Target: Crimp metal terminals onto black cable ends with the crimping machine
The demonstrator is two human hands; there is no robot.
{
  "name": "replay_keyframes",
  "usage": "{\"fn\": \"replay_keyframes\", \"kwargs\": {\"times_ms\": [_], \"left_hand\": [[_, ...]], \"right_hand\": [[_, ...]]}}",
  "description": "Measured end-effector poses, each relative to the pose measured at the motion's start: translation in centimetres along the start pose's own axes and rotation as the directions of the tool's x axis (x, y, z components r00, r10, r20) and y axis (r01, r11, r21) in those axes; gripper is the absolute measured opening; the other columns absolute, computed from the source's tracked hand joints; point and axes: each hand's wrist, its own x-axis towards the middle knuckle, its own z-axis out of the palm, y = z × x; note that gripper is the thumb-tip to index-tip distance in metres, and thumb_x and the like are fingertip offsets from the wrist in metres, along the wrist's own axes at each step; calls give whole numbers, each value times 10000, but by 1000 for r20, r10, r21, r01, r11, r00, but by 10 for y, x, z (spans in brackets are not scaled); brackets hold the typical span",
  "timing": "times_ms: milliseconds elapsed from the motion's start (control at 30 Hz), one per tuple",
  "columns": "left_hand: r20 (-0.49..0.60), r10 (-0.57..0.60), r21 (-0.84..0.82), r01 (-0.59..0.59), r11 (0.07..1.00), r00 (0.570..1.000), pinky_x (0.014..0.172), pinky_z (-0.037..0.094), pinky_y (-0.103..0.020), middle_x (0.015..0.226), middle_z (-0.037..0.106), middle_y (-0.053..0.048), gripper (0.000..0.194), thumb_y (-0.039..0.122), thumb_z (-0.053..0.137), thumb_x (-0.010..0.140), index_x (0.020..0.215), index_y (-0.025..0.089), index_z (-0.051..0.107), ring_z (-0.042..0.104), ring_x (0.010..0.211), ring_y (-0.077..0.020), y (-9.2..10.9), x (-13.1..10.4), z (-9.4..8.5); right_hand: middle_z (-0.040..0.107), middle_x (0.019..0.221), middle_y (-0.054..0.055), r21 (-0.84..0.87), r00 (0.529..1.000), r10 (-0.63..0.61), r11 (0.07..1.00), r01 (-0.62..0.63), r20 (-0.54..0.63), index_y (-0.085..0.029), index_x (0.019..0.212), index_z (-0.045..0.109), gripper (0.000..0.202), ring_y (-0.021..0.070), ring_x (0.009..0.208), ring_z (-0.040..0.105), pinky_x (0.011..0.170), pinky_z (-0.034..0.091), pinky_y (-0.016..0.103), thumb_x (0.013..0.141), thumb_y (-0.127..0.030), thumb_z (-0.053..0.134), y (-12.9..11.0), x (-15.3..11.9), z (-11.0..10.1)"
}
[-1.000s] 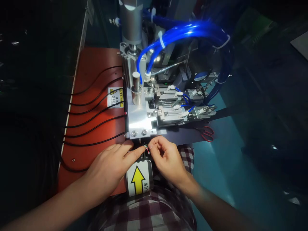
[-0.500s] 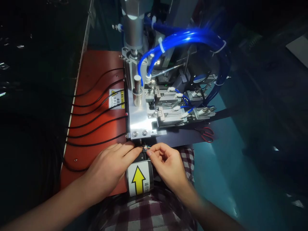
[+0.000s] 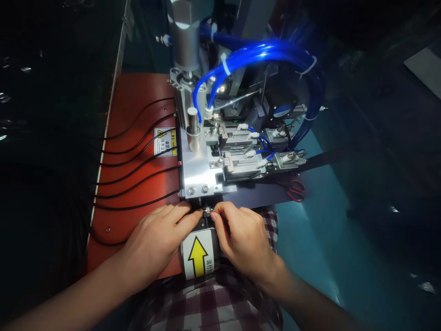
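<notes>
Beside the smooth, shiny metal plate (image 3: 198, 171), the left hand (image 3: 156, 236) and right hand (image 3: 246, 236) nearly meet, fingertips pinched at some thin wires (image 3: 207, 210), their exact grip unclear.

- Panel (image 3: 138, 87): orange-red, black cables (image 3: 127, 208)
- Tubing (image 3: 262, 51): bright blue — white ties (image 3: 225, 64)
- Plate (image 3: 196, 168): silver
- Big label (image 3: 187, 248): white, yellow arrow (image 3: 197, 259), black outline
- Warning label (image 3: 161, 145): white/yellow, black print
- Cloth (image 3: 215, 303): checked — maroon, white
- Scissors handles (image 3: 299, 182): red
- Floor (image 3: 303, 239): teal
- Thin wires (image 3: 207, 210): reddish, pale
</notes>
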Motion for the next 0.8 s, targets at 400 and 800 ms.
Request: {"fn": "replay_keyframes", "kwargs": {"times_ms": [400, 800], "left_hand": [[21, -36, 7, 36, 999, 999, 581, 506, -316, 888, 658, -97, 321, 97, 354, 909, 1078, 152, 621, 616, 726, -216, -1, -4, 3], [37, -37, -47, 38, 998, 999, 596, 532, -331, 929, 668, -96, 302, 64, 428, 867, 1101, 131, 606, 632, 739, -225, 0, -2, 0]], "right_hand": [[504, 547, -42, 649, 848, 398, 549, -526, 351, -179, 819, 548, 238, 108, 476, 439, 470, 331, 232, 906, -389, 475, 22, 3, 16], [528, 646, -4, 396, 947, 313, 880, -261, -73, -197, 747, 660, 137, 134, 599, 502, 581, 386, 262, 852, -253, 593, -7, 8, 17]]}}
